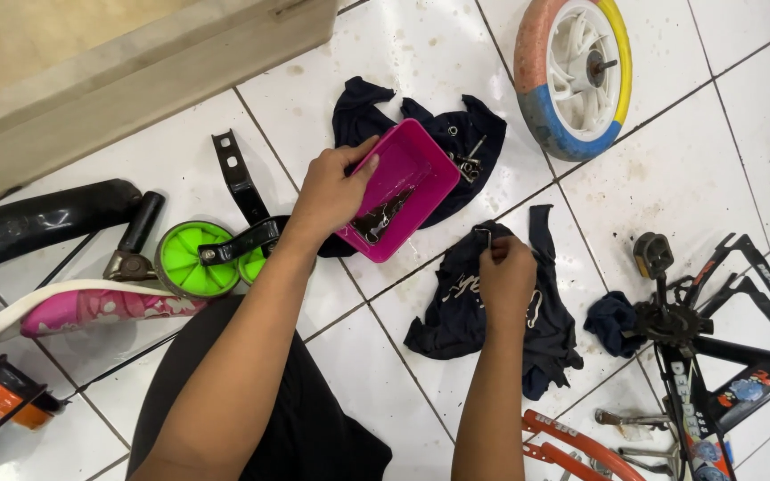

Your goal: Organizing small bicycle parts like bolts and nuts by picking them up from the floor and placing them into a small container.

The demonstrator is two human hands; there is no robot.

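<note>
Left hand (pixel 331 191) tilts pink tray (pixel 403 183); right hand (pixel 505 276) pinches perhaps a bolt (pixel 487 237).

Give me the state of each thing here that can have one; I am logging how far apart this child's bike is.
pink tray: tilted, held at its rim by the left hand, small metal parts inside.
small metal part: pinched in the right hand.
bike wheel: detached, lying on the floor.
green training wheels: detached, on their black bracket.
black frame: lying flat, crank and pedal attached.
dark rags: spread flat on the tiles.
</note>
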